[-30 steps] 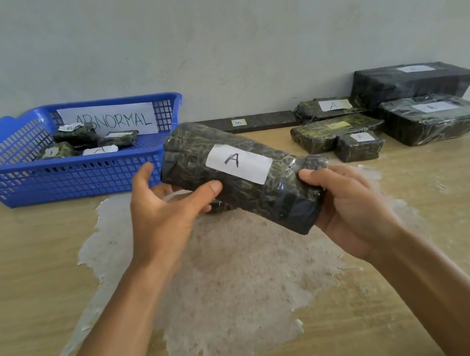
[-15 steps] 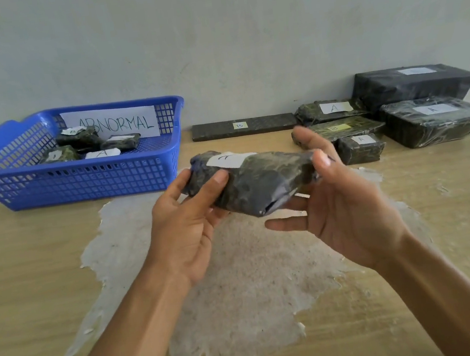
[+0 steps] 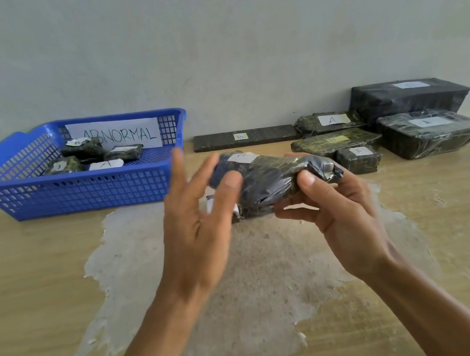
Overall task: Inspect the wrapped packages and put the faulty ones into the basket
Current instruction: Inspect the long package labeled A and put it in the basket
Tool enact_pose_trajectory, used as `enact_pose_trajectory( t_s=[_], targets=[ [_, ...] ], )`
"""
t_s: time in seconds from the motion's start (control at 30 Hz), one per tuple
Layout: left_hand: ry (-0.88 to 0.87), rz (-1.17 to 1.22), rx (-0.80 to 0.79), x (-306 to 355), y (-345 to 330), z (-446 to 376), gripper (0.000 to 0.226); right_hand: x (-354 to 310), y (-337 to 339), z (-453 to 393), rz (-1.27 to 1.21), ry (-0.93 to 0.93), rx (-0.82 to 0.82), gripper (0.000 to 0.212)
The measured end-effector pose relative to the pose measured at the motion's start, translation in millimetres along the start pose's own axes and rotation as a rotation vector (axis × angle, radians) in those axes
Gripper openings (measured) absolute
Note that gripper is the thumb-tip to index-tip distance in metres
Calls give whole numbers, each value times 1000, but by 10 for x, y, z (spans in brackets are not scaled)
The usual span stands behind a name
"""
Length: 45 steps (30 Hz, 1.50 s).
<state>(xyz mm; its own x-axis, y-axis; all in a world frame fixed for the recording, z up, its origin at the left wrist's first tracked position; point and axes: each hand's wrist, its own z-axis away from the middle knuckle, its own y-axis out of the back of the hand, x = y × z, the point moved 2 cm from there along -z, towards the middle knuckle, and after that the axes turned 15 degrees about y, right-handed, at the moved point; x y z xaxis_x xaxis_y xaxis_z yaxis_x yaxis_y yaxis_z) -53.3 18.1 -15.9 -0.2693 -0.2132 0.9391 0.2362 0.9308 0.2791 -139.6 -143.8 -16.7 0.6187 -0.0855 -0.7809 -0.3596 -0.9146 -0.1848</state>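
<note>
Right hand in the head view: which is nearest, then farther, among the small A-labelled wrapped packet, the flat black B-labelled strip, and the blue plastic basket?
From the right hand:
1. Small A-labelled wrapped packet, just beyond, right.
2. Flat black B-labelled strip, back centre.
3. Blue plastic basket, far left.

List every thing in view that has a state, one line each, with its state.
Left hand: fingers spread, open, beside the package's left end.
Right hand: grips the package's right end.
Held package: lifted above the table, label turned up and away.
Blue basket: holds several wrapped packages, ABNORMAL sign inside.
Flat B package: lying on the table by the wall.
</note>
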Motion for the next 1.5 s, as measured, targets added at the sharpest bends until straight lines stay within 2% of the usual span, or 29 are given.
enact_pose_trajectory(
  t_s=[0.13,0.23,0.33,0.43,0.47,0.57,0.63,0.7,0.77,0.83,0.9,0.97,1.03,1.13,1.2,1.5],
  targets=[
    [-322,-148,22,166,-53,140,62,2,4,-3,88,63,-6,26],
    [-547,-167,158,150,-97,149,44,-17,-36,11,158,135,-26,32],
    [-624,-133,221,157,-73,151,30,-2,-45,13,212,178,-69,41],
    [-493,16,280,182,-17,154,10,68,23,14,305,155,-22,63],
    [-433,82,296,183,1,141,13,90,49,13,348,141,5,66],
    [-256,253,356,118,51,52,41,143,147,4,553,98,54,68],
    [-130,424,334,45,65,-20,39,175,200,-6,644,45,75,71],
    [28,605,284,-22,47,-75,31,212,244,-15,628,-48,104,80],
    [145,682,224,-76,3,-115,27,229,261,-24,484,-136,122,87],
    [233,707,149,-97,-39,-133,22,225,271,-37,329,-154,129,79],
    [317,740,88,-135,-54,-153,18,196,255,-55,299,-134,131,55],
    [357,753,28,-167,-26,-185,10,182,237,-62,276,-121,154,42],
    [347,702,18,-183,18,-213,22,185,237,-57,253,-122,163,40],
    [212,495,91,-173,92,-232,15,178,223,-46,253,-126,158,36],
    [162,442,81,-183,96,-236,7,193,220,-39,268,-119,148,33],
    [230,509,24,-270,34,-247,11,160,248,-64,173,-129,163,51]
  ],
)
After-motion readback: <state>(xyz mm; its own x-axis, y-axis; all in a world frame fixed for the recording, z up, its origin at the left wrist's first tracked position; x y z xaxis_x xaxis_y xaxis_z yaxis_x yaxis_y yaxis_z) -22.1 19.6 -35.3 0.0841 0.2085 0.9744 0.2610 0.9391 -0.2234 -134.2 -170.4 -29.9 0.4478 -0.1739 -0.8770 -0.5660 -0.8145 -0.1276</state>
